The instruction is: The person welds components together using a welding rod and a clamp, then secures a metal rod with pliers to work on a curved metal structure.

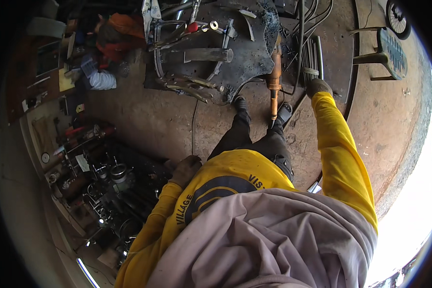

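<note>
My right hand (319,88), in a dark brown glove, is at the near end of a bundle of thin metal rods (311,56) on the table's right side. Its fingers look curled over the rod ends, which they partly hide. A pale band ties the bundle, and a brighter tube (320,60) lies along it. My left hand (185,171), also gloved, is low by my left side, against the yellow shirt; its fingers are too dark to make out. An orange power tool (274,79) with a long narrow tip hangs at the table's near edge, above my feet.
Bent metal tubes and a frame (197,55) crowd the dark metal table (254,50). Hoses (301,43) run across its right part. A person in orange (122,33) is bent over at far left. Machinery (115,177) stands left; a green chair (391,53) and a wheel (399,19) are far right.
</note>
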`<state>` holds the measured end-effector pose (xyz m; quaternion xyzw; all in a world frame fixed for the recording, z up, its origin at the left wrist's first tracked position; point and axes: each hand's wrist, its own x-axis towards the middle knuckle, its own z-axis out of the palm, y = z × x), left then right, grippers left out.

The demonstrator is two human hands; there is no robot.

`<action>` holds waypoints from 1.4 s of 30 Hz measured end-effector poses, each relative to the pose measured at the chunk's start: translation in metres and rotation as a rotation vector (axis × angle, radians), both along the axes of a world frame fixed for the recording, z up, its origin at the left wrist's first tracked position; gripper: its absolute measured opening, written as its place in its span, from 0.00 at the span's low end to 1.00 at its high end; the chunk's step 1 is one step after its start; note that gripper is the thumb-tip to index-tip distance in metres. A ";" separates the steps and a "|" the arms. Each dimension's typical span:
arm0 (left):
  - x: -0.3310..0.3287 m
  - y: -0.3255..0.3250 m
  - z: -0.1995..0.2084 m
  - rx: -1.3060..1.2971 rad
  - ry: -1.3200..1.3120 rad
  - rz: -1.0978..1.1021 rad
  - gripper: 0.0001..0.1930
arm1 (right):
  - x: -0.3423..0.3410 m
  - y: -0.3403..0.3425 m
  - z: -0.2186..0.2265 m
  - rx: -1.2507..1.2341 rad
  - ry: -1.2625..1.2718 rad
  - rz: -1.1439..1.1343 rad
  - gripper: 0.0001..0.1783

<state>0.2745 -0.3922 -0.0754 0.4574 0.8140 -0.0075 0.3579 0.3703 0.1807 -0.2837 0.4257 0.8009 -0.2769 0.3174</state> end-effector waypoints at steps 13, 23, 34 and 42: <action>-0.001 -0.011 -0.011 -0.194 -0.222 0.570 0.20 | 0.012 -0.007 -0.003 0.029 -0.028 -0.084 0.18; -0.003 -0.017 -0.014 -0.140 -0.207 0.413 0.20 | 0.043 -0.035 -0.009 -0.012 0.063 -0.084 0.21; -0.033 0.114 0.017 0.258 -0.240 0.398 0.10 | 0.186 -0.161 0.033 -0.490 0.316 -0.555 0.19; -0.021 0.288 0.078 0.787 -0.019 -0.581 0.13 | 0.162 -0.183 0.202 -0.250 0.721 -0.006 0.12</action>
